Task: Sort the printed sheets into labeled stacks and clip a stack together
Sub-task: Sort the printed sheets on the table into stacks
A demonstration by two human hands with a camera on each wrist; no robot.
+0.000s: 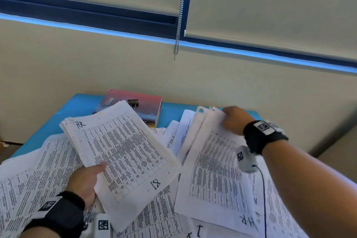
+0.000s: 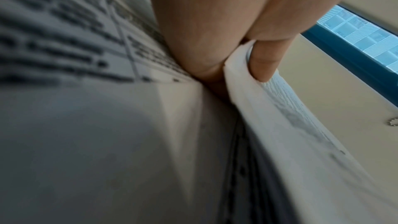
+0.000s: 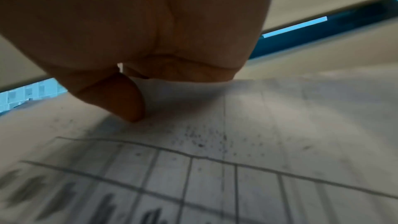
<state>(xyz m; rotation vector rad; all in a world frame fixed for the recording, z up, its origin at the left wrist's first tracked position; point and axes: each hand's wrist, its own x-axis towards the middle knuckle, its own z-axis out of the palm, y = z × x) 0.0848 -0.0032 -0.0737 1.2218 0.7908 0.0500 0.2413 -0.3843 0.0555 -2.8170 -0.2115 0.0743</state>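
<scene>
My left hand (image 1: 87,177) grips a stack of printed sheets (image 1: 123,150) marked "HR" and "18", lifted above the papers on the blue table (image 1: 77,106). In the left wrist view the thumb (image 2: 264,62) pinches the stack's edge (image 2: 280,117). My right hand (image 1: 233,120) grips the far end of a second sheaf of printed sheets (image 1: 214,162), also marked "HR" at its near corner; its thumb (image 3: 120,98) presses on the top sheet (image 3: 215,159). A black binder clip (image 1: 133,102) lies on a red book (image 1: 139,106) at the back.
Several loose printed sheets (image 1: 38,176) cover most of the table. A beige wall (image 1: 96,67) rises right behind it, with a blind's bead chain (image 1: 178,25) hanging above. A black cable (image 1: 263,189) runs from my right wrist.
</scene>
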